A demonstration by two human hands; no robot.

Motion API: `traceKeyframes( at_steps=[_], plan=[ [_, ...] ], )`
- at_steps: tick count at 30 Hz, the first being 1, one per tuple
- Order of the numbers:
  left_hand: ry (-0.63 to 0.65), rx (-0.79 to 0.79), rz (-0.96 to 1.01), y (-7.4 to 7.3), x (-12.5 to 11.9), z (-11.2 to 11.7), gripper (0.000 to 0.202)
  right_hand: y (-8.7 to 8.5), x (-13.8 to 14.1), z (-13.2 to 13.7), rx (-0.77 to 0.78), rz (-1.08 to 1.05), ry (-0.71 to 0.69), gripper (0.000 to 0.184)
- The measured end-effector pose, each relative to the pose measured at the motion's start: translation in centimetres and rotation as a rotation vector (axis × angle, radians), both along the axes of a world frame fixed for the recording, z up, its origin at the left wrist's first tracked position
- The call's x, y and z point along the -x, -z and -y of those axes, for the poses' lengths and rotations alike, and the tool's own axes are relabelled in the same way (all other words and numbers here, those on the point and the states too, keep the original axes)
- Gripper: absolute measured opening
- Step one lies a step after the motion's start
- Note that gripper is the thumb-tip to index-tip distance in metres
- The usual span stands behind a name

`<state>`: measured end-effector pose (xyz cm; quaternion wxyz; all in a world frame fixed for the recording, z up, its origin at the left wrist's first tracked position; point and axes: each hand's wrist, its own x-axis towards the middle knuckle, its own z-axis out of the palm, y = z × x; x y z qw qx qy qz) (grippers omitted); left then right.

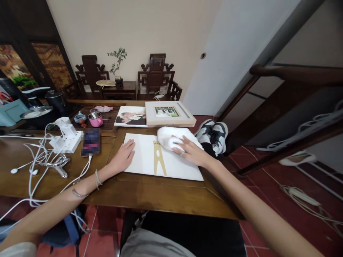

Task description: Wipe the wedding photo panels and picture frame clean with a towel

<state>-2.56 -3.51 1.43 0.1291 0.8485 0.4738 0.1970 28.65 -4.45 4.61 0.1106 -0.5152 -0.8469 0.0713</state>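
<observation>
A white board (pixel 150 162) lies flat on the wooden table (pixel 150 194) with a gold stand piece (pixel 159 159) on its surface. My left hand (pixel 123 156) rests flat on the board's left edge, fingers stretched out. My right hand (pixel 189 150) presses a white cloth (pixel 170 137) onto the board's upper right part, fingers curled over it. Behind the board lie a light wooden picture frame (pixel 169 113) holding a photo and a flat photo print (pixel 130 116).
A phone (pixel 90 141), a white power strip (pixel 66 141) and tangled white cables (pixel 40 160) lie at left. A pink cup (pixel 95 119) and kettle (pixel 55 100) stand behind. Sneakers (pixel 214 132) sit by the table's right edge. Dark chairs (pixel 157 76) stand against the wall.
</observation>
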Motion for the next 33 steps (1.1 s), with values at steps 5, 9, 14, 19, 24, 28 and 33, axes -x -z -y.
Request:
traceKeyframes(
  at_steps=[5,9,14,19,24,28,33],
  plan=[
    [-0.013,0.023,-0.018,-0.1,-0.1,0.1,0.047,-0.7,-0.2,8.4,0.074,0.001,-0.037,0.045],
    [-0.008,0.018,-0.015,-0.2,-0.1,0.2,0.047,-1.6,-0.8,12.4,0.146,-0.013,-0.080,0.039],
    [0.004,0.022,-0.016,-0.3,0.0,0.2,0.047,-1.2,-1.5,8.1,0.150,-0.053,-0.005,0.046],
    [0.011,0.019,-0.030,-0.3,0.1,0.2,0.047,-0.2,-1.9,0.0,0.134,-0.087,0.163,0.059],
    [0.003,0.023,-0.040,-0.2,0.1,0.2,0.047,-0.1,-1.7,-1.6,0.107,-0.108,0.195,0.058],
    [0.004,0.017,-0.033,-0.3,0.0,0.2,0.048,0.1,-1.6,3.6,0.073,-0.095,0.115,0.051],
    [-0.008,0.019,-0.029,-0.4,-0.1,0.3,0.047,-0.5,-1.8,12.1,0.112,-0.076,-0.018,0.039]
  ],
)
